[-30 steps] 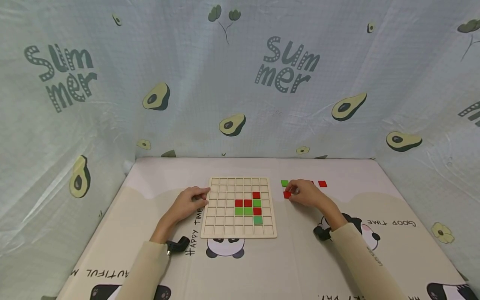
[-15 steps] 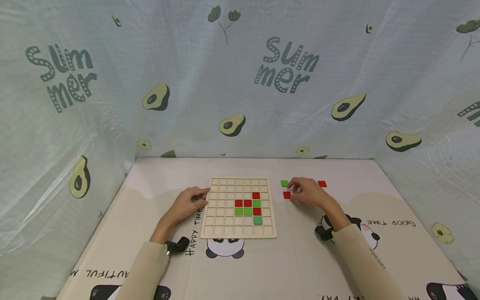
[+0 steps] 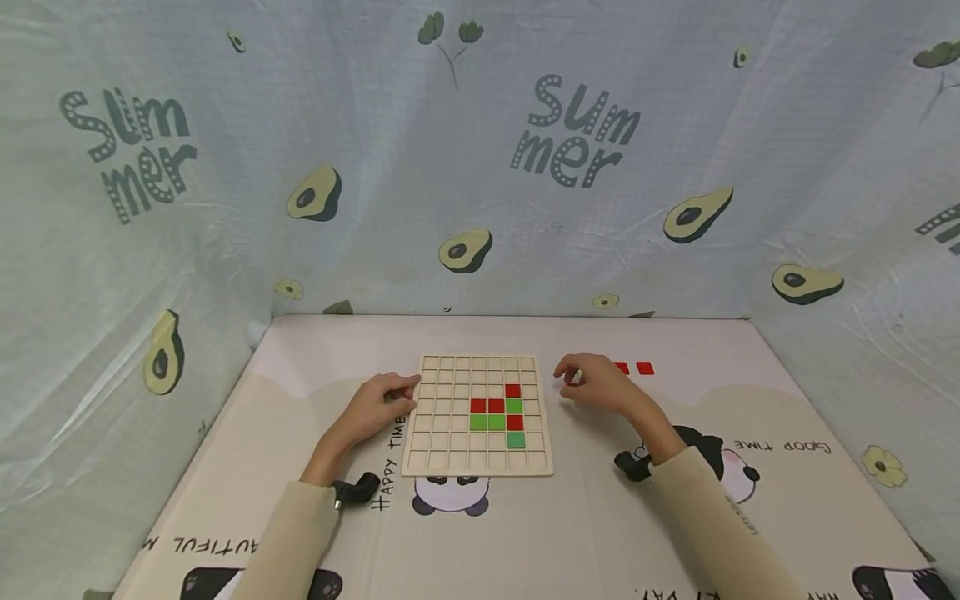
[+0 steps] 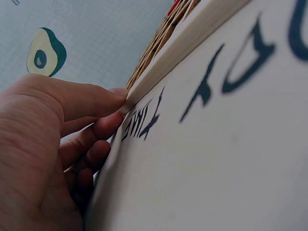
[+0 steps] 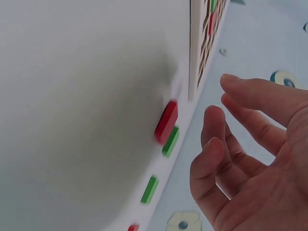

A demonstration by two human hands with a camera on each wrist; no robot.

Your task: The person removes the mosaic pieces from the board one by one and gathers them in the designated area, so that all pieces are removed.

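Observation:
A square wooden grid board (image 3: 442, 461) lies on the table with several red and green tiles (image 3: 497, 422) in its cells. My left hand (image 3: 377, 407) touches its left edge with thumb and forefinger, which stand apart. To the right of the board, my right hand (image 3: 603, 385) hovers over loose tiles, its fingers loosely bent around nothing. Beneath it in the right wrist view lie a red tile (image 5: 166, 121) and a green tile (image 5: 171, 142), with another green tile (image 5: 149, 189) farther along. In the head view the hand mostly hides these.
Two red tiles (image 3: 645, 367) lie beyond the right hand, one partly covered. A printed cloth with pandas and lettering covers the table (image 3: 525, 550). A patterned curtain (image 3: 375, 167) encloses the back and sides.
My right hand has moved left, away from the red tile it was touching, toward the board, and now covers the loose tiles there. The left hand and board have stayed put.

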